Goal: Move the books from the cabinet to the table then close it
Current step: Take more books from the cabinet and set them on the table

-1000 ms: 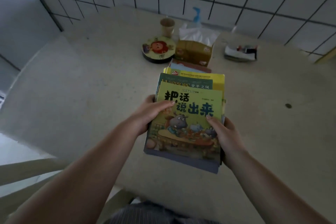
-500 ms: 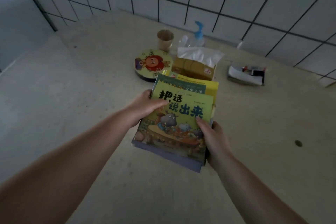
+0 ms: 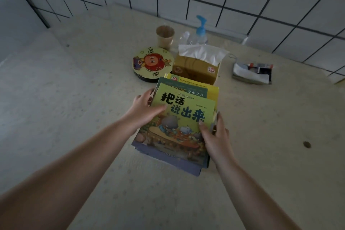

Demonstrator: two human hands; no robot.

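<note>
Now at the set-down step, by the look of it: stack of books (image 3: pixel 179 123) in centre frame, on or just above the table (image 3: pixel 74 117); contact w/ the top not clear from this angle. Left hand (image 3: pixel 144 110) wrapped round the stack's left edge, thumb lying over the top cover, fingers partly hidden below. Right hand (image 3: pixel 214 136) clasping the right edge near the lower corner, thumb on the cover, fingers curled at the side. Top book green-yellow w/ cartoon animals; green and yellow ones peeking out behind it, a bluish one at the bottom. Far end of the stack just beside the tissue box (image 3: pixel 196 69) and the round tin (image 3: pixel 152 63), upper centre; cup (image 3: pixel 165 36) and pump bottle (image 3: pixel 200 31) further back by the tiled wall. Small heap of odds and ends (image 3: pixel 252 73) upper right, well apart. Cabinet not in view, so no telling whether more books remain inside. Next, probably: settle the stack flat, let go both sides evenly so nothing slides, maybe square up the fanned edges. Then back to the cabinet, check for leftovers, shut the door. Risk small: loose stack, thin covers, apt to slip if released one side first or nudged into the tissue box.
</note>
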